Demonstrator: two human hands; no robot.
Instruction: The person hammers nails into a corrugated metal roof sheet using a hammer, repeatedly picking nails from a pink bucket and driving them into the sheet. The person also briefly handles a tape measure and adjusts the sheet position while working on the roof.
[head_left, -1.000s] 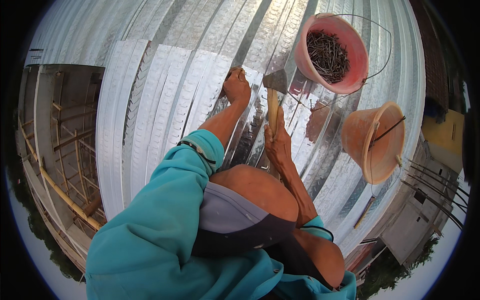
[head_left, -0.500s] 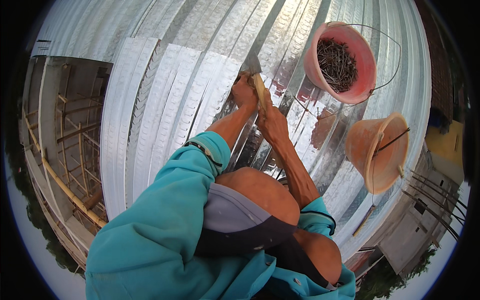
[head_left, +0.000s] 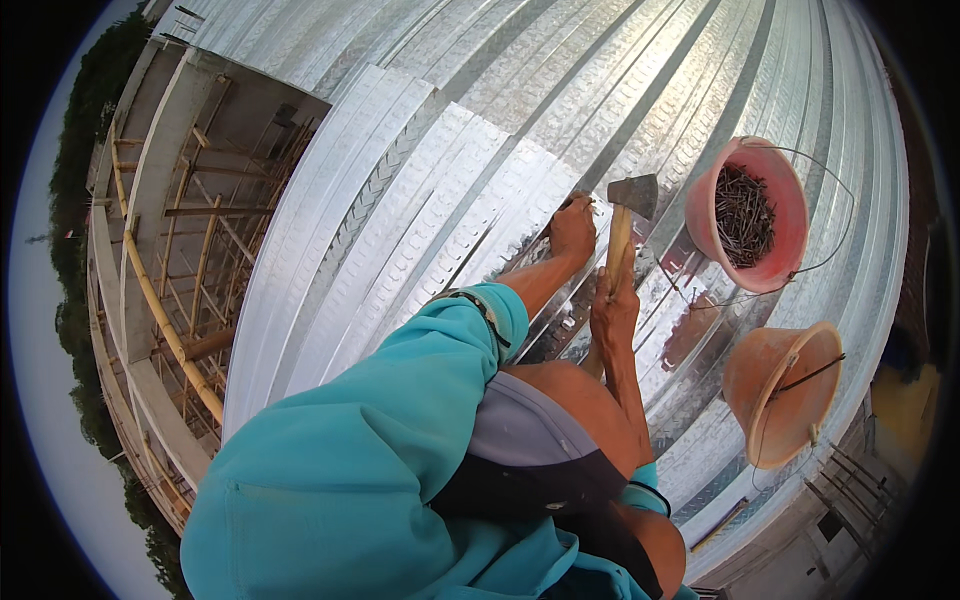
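Note:
My right hand [head_left: 615,308] is wrapped around the wooden handle of a hatchet [head_left: 634,196], whose dark, flared metal head is up at the far end. Just left of it, my left hand [head_left: 573,232] rests low over the ribbed metal sheet [head_left: 480,205], with its fingers pinched together. Whatever is between those fingertips is too small or hidden to tell. Both hands work close to an overlap seam between the shiny sheets, in front of my bent knees.
A pink bucket [head_left: 706,205] holding many loose nails stands to the right, its wire handle lowered. Nearer, an orange bucket [head_left: 745,385] lies tipped on its side. At the left, the sheets end above a concrete frame with bamboo scaffolding [head_left: 175,330].
My view has swung, so the scene sits farther right and lower. The hatchet head has come away from beside my left hand, and my right hand now sits farther from the left.

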